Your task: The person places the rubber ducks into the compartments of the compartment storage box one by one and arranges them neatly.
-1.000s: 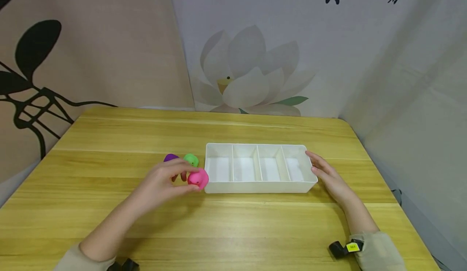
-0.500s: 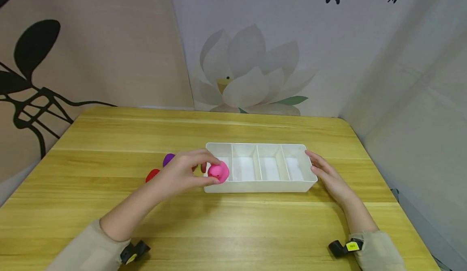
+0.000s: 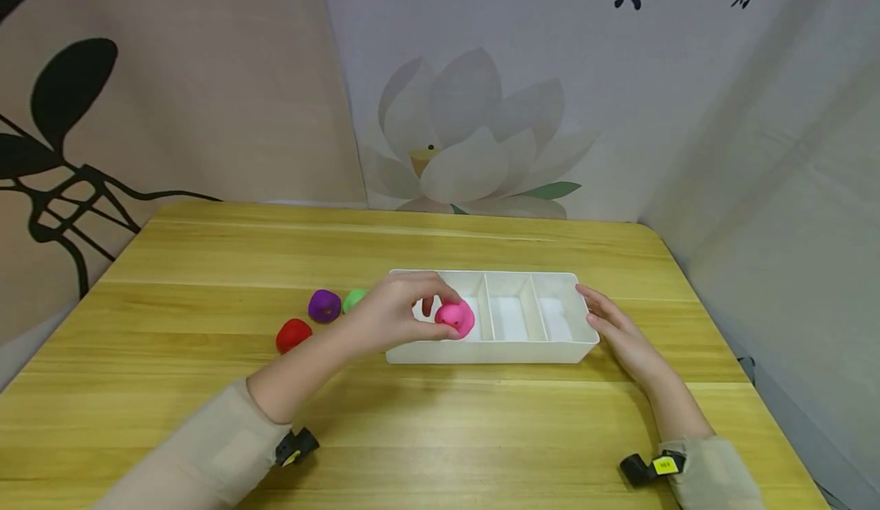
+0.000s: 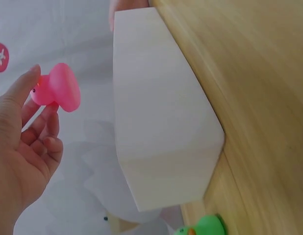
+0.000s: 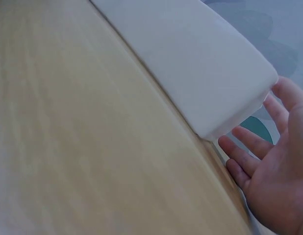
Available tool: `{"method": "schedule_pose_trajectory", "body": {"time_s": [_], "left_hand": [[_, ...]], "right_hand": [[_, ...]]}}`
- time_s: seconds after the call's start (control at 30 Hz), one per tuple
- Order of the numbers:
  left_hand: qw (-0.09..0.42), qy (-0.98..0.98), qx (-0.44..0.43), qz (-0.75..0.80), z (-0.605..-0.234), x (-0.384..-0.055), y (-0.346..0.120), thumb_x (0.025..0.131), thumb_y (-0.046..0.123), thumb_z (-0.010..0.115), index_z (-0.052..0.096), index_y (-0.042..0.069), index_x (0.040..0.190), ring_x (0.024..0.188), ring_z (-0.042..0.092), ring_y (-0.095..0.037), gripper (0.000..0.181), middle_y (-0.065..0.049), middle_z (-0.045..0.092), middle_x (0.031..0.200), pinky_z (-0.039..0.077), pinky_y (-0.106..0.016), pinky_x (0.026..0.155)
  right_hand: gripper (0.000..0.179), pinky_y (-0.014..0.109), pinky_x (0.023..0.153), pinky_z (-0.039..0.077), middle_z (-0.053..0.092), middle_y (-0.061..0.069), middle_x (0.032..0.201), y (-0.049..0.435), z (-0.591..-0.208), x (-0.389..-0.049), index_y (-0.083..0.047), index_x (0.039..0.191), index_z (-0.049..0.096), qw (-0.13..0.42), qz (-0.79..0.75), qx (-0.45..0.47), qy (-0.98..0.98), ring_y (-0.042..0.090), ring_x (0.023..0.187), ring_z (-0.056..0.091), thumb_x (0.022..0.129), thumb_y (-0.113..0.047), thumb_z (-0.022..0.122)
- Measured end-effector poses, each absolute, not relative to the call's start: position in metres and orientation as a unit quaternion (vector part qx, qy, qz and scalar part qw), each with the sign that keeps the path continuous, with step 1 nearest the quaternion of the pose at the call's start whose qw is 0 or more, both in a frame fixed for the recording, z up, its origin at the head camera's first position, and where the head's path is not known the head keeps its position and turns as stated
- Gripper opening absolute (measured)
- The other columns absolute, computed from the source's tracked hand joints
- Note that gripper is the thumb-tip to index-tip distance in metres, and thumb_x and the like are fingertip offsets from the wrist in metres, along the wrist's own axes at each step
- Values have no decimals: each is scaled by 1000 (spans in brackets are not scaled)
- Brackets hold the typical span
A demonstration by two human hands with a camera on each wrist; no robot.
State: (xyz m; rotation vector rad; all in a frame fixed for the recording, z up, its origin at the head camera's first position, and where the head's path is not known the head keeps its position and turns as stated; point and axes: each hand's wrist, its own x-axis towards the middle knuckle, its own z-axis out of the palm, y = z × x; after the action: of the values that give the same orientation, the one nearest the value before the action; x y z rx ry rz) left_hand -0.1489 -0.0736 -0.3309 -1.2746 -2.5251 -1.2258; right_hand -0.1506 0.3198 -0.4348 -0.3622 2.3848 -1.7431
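A pink rubber duck (image 3: pixel 457 318) is pinched between the thumb and fingers of my left hand (image 3: pixel 395 311). In the head view, it overlaps the left part of a white box with four compartments (image 3: pixel 492 353); the left wrist view has the duck (image 4: pixel 63 88) above the box's side (image 4: pixel 164 107). My right hand (image 3: pixel 627 342) rests with loosely extended fingers at the box's right end. Its fingertips (image 5: pixel 225 144) lie along that end wall in the right wrist view. The compartments in sight, right of my left hand, hold nothing.
Left of the box on the wooden table (image 3: pixel 481 434) are a red toy (image 3: pixel 293 335), a purple toy (image 3: pixel 325 306) and a green duck (image 4: pixel 205 226), partly hidden by my left hand in the head view. A printed curtain (image 3: pixel 495 98) hangs behind the table.
My left hand has carried the pink duck rightward from beside the box to over its left compartments. The red toy has come into view behind the arm. The right hand and box stay put.
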Motion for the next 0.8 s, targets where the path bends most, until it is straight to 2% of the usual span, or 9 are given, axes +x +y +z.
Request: {"method": "schedule_pose_trajectory", "body": {"time_s": [0.3, 0.43, 0.8], "left_hand": [[10, -815, -413, -405, -334, -159, -44, 75, 29, 83, 71, 19, 97, 75, 51, -9, 27, 16, 61, 85, 46, -23, 61], [9, -814, -419, -402, -337, -163, -30, 75, 28, 84, 70, 20, 95, 73, 52, -8, 26, 14, 60, 82, 45, -24, 62], [-11, -815, -431, -387, -338, -178, 10, 77, 30, 81, 70, 16, 99, 68, 50, -9, 28, 13, 61, 86, 44, -22, 60]], "right_hand": [[51, 13, 93, 32, 27, 23, 148, 320, -436, -149, -11, 151, 26, 83, -576, -119, 805, 17, 127, 34, 104, -23, 41], [50, 14, 94, 32, 27, 25, 148, 321, -438, -149, -10, 151, 26, 77, -575, -128, 804, 10, 124, 36, 105, -21, 39], [49, 15, 93, 34, 29, 26, 146, 319, -437, -148, -7, 151, 24, 72, -585, -139, 796, 7, 121, 40, 105, -17, 37]]}}
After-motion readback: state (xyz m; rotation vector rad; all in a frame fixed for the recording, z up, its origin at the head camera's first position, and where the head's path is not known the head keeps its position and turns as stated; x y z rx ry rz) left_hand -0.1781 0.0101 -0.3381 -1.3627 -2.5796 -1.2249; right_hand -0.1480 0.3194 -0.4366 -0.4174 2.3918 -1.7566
